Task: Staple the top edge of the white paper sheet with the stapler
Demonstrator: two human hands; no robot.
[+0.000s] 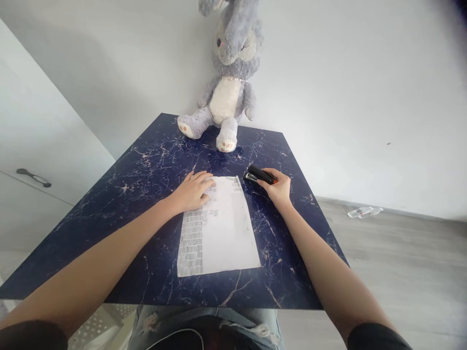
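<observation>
A printed sheet of paper [229, 233] lies on the dark blue marbled table [146, 160], its left strip filled with rows of grey marks. Whether it is one sheet or several stacked cannot be made out. My left hand [193, 191] rests flat over the paper's upper left corner, fingers spread. In my right hand [279, 187] is a black stapler [260, 175], gripped at its rear end. The stapler's front points left, close to the paper's upper right corner, with a small gap between them.
A grey plush rabbit [226, 97] sits at the table's far edge against the white wall [346, 97]. On the floor to the right lies a clear plastic bottle [365, 212]. A white cabinet with a dark handle [34, 178] stands at the left.
</observation>
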